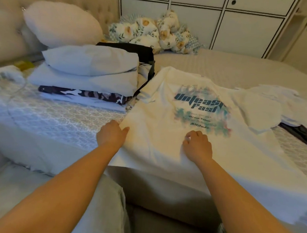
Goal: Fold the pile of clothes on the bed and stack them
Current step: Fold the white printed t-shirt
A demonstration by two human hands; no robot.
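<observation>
Fingers of both hands — left [111, 134], right [197, 145] — curl, pinching the soft cream printed T-shirt [175, 121] flat.

Cream tee [166, 134] shows teal lettering; stack [87, 77] runs pale blue over camo; floral blanket [153, 32]; white pillow [63, 24]; lattice-patterned bed [60, 115].

White printed T-shirt [166, 134] flat on bed, apparently print-side up

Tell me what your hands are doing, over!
Left hand gripping white T-shirt edge. Right hand pinching its fabric. Shirt spread flat, unfolded. Folded stack clear, left.
</observation>
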